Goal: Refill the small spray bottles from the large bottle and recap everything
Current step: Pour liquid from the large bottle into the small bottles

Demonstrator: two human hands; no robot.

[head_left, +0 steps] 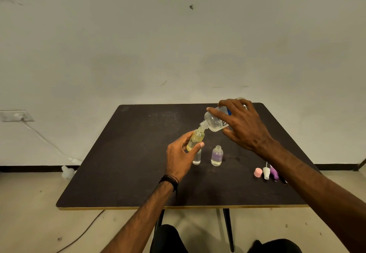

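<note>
My left hand (179, 155) grips a small yellow-tinted bottle (196, 139), uncapped and lifted above the dark table (122, 153). My right hand (242, 126) holds the large clear bottle (214, 121) tipped down to the left, its open neck touching the yellow bottle's mouth. Two more small open bottles stand on the table below: a clear one (197, 158), partly hidden behind my left thumb, and a purple-tinted one (217, 155). A pink cap (258, 172), a white spray top (266, 173) and a purple spray top (274, 172) lie at the right, partly behind my right forearm.
The table's front edge (178, 207) runs close to my knees. A white wall stands right behind the table. A cable and a white plug-like object (67, 171) lie on the floor at the left.
</note>
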